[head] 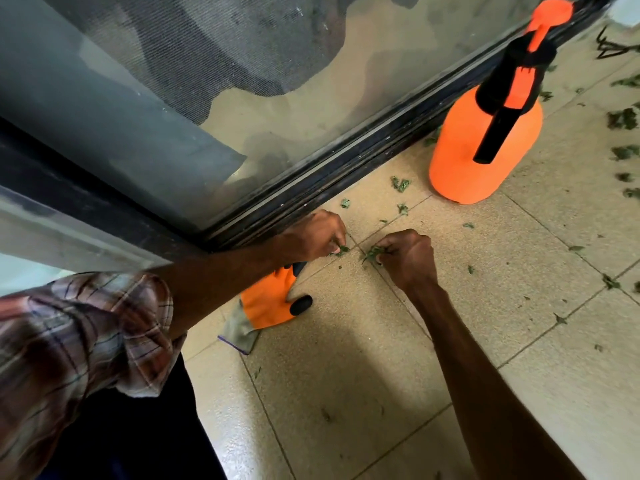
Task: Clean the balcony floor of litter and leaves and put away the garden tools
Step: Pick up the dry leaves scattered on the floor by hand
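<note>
My left hand [317,235] is low over the beige tiled floor [346,358], its fingers curled and pinching a small green leaf [342,250]. Just to its right, my right hand [410,256] grips a tuft of green leaves [374,252] in curled fingers. An orange garden glove [268,304] with black fingertips lies flat on the tiles under my left forearm. An orange pressure sprayer [485,147] with a black pump head stands upright at the upper right, beside the door track.
A sliding glass door with a dark track [346,178] runs diagonally along the left. Several leaf scraps [400,184] dot the tiles between my hands and the sprayer, with more [623,119] and a dark twig [613,48] at the far right.
</note>
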